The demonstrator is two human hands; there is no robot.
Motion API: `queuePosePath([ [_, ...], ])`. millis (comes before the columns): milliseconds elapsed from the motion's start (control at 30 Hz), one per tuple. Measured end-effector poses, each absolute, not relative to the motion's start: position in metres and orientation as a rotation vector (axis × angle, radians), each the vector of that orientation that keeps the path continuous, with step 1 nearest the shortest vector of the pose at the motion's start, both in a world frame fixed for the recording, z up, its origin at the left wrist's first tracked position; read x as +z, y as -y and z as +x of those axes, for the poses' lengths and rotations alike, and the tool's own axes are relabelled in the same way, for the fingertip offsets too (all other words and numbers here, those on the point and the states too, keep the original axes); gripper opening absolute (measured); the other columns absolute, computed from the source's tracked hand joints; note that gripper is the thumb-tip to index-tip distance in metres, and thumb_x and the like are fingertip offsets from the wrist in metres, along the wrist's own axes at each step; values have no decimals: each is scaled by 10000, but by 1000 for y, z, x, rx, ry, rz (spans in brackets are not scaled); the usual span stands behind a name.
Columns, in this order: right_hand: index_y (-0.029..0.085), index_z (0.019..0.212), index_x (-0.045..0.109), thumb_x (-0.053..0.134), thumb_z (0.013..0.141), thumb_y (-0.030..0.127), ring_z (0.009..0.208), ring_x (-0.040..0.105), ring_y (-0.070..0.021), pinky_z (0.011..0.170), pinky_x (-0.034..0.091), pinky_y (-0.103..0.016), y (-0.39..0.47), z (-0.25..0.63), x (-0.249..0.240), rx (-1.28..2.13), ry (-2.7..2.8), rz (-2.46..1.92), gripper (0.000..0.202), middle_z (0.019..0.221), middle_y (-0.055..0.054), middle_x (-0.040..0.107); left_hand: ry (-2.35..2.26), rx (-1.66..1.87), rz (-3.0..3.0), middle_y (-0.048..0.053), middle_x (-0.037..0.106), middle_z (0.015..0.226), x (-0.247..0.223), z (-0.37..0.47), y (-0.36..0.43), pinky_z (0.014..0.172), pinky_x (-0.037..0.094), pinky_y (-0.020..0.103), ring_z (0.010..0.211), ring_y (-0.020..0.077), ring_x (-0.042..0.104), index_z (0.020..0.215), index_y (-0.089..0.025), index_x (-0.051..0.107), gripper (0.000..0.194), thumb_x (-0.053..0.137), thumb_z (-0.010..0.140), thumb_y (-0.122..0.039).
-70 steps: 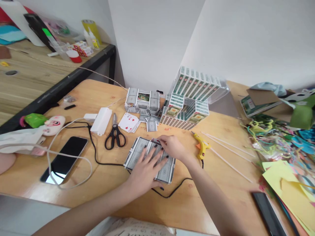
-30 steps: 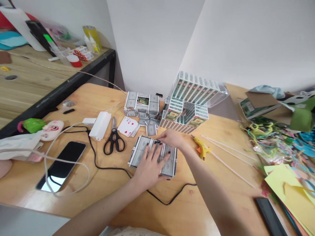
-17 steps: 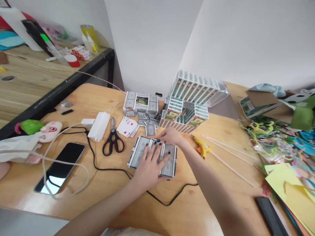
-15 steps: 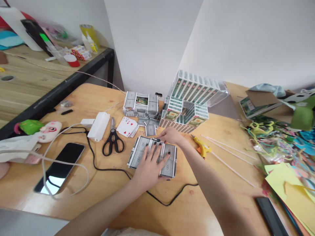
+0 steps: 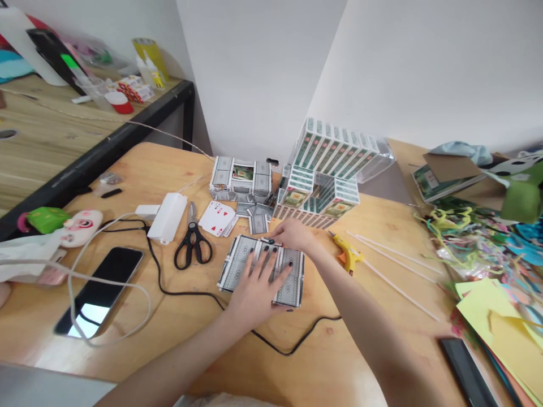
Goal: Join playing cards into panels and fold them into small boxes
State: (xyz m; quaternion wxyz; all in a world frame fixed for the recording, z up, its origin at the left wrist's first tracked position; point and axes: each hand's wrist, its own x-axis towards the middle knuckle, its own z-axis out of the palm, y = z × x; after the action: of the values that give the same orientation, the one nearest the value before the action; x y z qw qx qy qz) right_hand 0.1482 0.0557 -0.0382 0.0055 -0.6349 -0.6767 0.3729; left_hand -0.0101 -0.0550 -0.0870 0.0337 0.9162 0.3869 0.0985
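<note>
A flat box-like piece covered in grey patterned playing cards [image 5: 240, 263] lies on the wooden table. Across its top rests my left hand [image 5: 257, 288], fingers spread over the cards. My right hand [image 5: 291, 233] is at the far edge of the piece, its fingers curled together against that edge; whatever lies between the fingertips is hidden. Just beyond are loose small cards [image 5: 258, 224] and a pile of face-up cards [image 5: 218, 219]. A second card-covered structure [image 5: 241, 178] stands behind them, beside stacked green and white card boxes [image 5: 301, 186].
Black scissors [image 5: 193, 243], a white adapter [image 5: 168, 217] and a phone [image 5: 102, 288] with looping cables are on the left. To the right are a yellow glue gun [image 5: 350, 254], white glue sticks [image 5: 396, 254] and yellow paper [image 5: 496, 316]. A black cord [image 5: 292, 350] runs in front.
The view has shifted slightly, so things on the left appear a little further left. Both hands keep nearly the same pose on the card-covered piece.
</note>
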Motion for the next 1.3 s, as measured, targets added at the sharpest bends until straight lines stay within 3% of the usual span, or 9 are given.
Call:
queuePosePath([
  [600,166,912,782,527,749,93,876,692,-205,737,475,-229,-47,137,-35,933,2253,-2001,311,951,-74,758,-1187,311,2834,151,443,1453,-88,-12,56,1111,214,564,1344,361,383,1401,-302,436,782,412,772,-768],
  [967,154,852,789,645,745,210,719,675,-162,654,451,-196,-68,156,-36,1160,2429,-1723,188,743,-38,756,-1160,300,2805,148,441,1454,-86,-15,58,1111,200,572,1340,366,380,1412,-299,415,772,434,783,-745],
  [1300,131,815,786,671,681,161,758,684,-193,637,456,-209,-71,146,-25,1217,2421,-1794,179,778,-62,758,-1161,266,2767,136,444,1454,-85,-15,59,1122,191,568,1356,363,360,1410,-307,414,784,505,756,-730],
])
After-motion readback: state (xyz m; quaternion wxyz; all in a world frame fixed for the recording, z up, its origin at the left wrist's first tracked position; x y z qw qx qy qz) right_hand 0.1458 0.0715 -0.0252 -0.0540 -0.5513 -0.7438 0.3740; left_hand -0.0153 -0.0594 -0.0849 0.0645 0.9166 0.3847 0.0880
